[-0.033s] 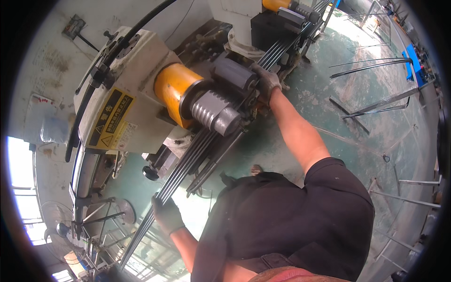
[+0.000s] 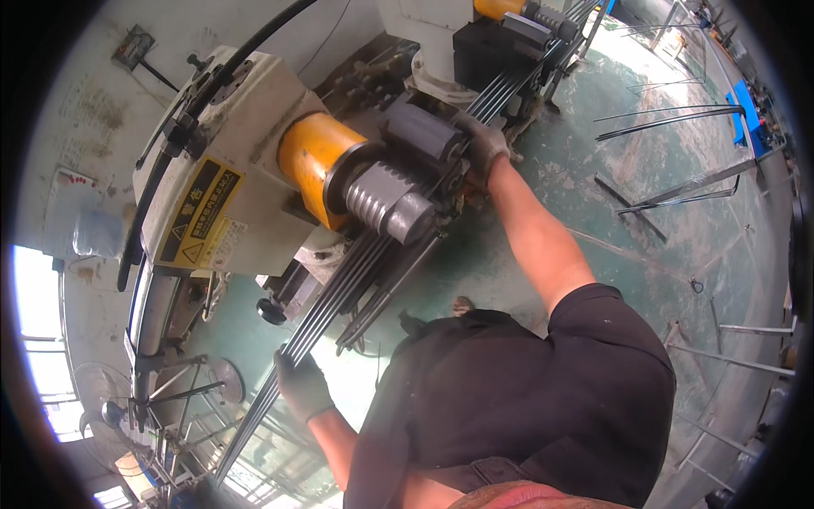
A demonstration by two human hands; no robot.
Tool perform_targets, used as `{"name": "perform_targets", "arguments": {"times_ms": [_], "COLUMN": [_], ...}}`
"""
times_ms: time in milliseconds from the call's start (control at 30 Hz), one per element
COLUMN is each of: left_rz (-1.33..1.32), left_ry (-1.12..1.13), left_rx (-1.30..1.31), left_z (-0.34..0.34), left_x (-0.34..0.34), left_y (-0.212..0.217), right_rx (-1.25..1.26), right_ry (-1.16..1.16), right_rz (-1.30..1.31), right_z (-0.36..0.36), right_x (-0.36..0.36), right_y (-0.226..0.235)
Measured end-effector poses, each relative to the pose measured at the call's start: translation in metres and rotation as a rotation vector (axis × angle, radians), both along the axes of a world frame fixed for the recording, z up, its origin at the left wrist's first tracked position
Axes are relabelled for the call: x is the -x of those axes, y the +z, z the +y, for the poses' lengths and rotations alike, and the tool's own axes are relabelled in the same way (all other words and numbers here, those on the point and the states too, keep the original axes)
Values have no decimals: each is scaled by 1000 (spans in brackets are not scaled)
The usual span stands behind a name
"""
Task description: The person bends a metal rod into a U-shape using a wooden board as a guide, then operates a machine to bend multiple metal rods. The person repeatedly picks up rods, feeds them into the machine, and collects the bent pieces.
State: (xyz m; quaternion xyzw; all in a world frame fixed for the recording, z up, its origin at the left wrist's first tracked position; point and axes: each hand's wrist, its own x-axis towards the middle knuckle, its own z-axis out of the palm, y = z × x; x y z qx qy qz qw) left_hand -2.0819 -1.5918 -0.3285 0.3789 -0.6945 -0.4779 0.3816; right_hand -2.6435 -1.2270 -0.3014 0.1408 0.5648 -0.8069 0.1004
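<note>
A bundle of several long, thin metal rods (image 2: 315,325) runs on a slant from the lower left to the upper right, passing beneath a grooved steel roller (image 2: 386,200). My left hand (image 2: 305,386), in a grey glove, is closed around the rods below the machine; some of its fingers are hidden behind them. Farther up, my gloved right hand (image 2: 483,148) grips the same rods just past a dark grey block (image 2: 421,133). A yellow cylinder (image 2: 318,165) carries the roller on the pale machine body (image 2: 254,110).
A second machine head (image 2: 521,34) stands at the far end of the rods. A thick black hose (image 2: 216,85) arches over the near machine. Bent metal rods (image 2: 678,119) lie to the right above the green floor (image 2: 543,212). A fan (image 2: 106,407) stands at the lower left.
</note>
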Motion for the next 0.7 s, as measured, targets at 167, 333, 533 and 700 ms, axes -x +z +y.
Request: {"name": "perform_targets", "arguments": {"times_ms": [167, 333, 533, 700], "left_rz": [-150, 817, 522, 153], "left_ry": [-101, 234, 275, 215], "left_rx": [135, -875, -712, -310], "left_z": [22, 9, 23, 19], "left_x": [25, 7, 11, 14], "left_y": [20, 67, 61, 35], "right_rx": [107, -27, -134, -50], "right_ry": [2, -10, -60, -119], "right_rz": [15, 75, -63, 25], "right_z": [9, 39, 48, 60], "right_x": [2, 43, 45, 83], "right_y": [21, 16, 72, 26]}}
